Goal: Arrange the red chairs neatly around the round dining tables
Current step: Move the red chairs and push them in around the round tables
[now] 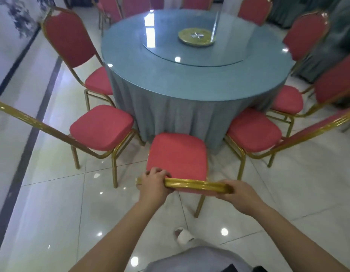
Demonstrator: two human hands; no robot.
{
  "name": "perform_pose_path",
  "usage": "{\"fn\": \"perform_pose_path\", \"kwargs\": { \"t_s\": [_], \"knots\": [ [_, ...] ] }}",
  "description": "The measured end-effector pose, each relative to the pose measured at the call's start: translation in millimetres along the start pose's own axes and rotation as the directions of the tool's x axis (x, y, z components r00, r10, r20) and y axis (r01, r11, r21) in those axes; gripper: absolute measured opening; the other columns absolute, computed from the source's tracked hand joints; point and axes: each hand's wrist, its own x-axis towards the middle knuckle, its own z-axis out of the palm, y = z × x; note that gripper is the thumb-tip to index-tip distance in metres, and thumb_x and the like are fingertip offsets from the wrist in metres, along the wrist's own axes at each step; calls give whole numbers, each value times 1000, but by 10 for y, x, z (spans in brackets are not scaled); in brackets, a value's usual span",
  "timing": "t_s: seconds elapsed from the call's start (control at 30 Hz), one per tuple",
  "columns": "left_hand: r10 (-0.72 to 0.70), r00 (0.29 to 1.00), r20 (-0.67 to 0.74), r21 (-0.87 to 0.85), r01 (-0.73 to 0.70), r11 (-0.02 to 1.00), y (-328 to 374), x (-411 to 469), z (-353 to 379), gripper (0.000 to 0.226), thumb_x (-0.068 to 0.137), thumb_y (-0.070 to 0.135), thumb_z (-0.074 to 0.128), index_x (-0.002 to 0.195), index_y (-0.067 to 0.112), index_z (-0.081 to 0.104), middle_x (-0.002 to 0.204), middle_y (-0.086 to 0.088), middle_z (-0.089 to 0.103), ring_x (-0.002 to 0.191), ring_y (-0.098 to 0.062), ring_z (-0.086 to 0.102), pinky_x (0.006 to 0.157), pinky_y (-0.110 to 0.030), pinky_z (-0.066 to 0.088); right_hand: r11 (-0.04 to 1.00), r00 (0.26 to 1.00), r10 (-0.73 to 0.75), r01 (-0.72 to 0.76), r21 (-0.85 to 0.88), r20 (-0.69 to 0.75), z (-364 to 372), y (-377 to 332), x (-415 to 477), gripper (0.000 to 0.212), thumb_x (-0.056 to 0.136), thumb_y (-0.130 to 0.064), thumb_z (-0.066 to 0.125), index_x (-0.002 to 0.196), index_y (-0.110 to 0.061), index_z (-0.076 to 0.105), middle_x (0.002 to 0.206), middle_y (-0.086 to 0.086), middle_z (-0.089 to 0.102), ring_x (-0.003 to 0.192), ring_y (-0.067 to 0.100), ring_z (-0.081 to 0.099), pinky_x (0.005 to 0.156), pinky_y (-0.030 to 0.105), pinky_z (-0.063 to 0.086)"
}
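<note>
**Tight slot at six o'clock: the chair could snag its neighbours**

Both hands hold the gold top rail (195, 184) of a red banquet chair (178, 154). The chair stands at the six o'clock side of the round dining table (170, 85), with its seat front just short of the hanging tablecloth (180, 116). The left hand (154, 182) has its fingers curled over the rail's left end. The right hand (240, 195) wraps the right end, thumb on top. Both sets of fingers are clamped on the rail.

The slot is narrow. The chair at seven o'clock (101, 126) and the chair at five o'clock (252, 130) sit close on either side, each angled inward. A crooked push would likely knock a front leg against their gold frames and shove them out of line. Pushed too deep, the seat would probably bunch the tablecloth. The tiled floor (52, 193) looks glossy, so the legs may skid or scrape. A white shoe (184, 235) sits near the rear legs and could be struck if the chair is drawn back.

**Counts**
- **Hands:** two.
- **Red chairs:** at least nine.
  - The held one.
  - Two on the left arc.
  - Three on the right arc.
  - Three or four backs between eleven and one o'clock; these are cut by the top edge, so their number is unsure.
- **Round tables:** one in full, carrying one glass turntable (166, 46).
- **Other tables:** a second draped table (331, 46) shows partly beyond two o'clock.
</note>
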Motion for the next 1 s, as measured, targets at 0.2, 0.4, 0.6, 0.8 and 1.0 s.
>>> {"fn": "perform_pose_path", "kwargs": {
  "t_s": [0.2,0.4,0.6,0.8,1.0],
  "knots": [
    [-26,999,37,40,25,999,-53,432,-141,44,72,51,79,110,37,63,127,9,54,120,-24,42,93,-41,42,998,987,65,-65,3,-149,172,32,199,51,77,-46,79,122,-35,58,110,-12,58,103,12,54,91,40,49],
    [-12,998,64,154,2,988,-35,910,-229,39,76,55,74,107,35,61,106,9,58,106,-22,52,88,-39,44,986,995,53,-39,162,-85,-57,128,839,18,69,-31,88,77,-34,72,76,-10,69,75,11,66,73,42,57],
    [30,996,86,155,-43,987,246,1464,-237,21,83,33,71,102,34,64,97,8,59,98,-20,55,83,-39,50,990,988,30,-9,139,-152,-433,402,1441,30,60,-29,92,70,-39,65,85,-10,61,79,10,60,66,20,40],
    [40,997,69,118,-48,992,277,1830,-258,22,81,24,71,100,35,65,95,8,64,94,-18,59,83,-43,53,997,992,53,-45,70,-112,-631,391,1778,23,65,-37,87,70,-39,65,83,-14,63,78,10,61,73,35,52],
    [65,985,160,-40,-60,997,61,1702,-267,80,75,30,79,141,43,35,142,8,40,129,-20,39,108,-43,39,978,996,60,-45,-205,68,-836,37,1617,70,55,-83,64,112,-43,61,112,-24,61,107,9,57,97,42,46]
  ]
}}
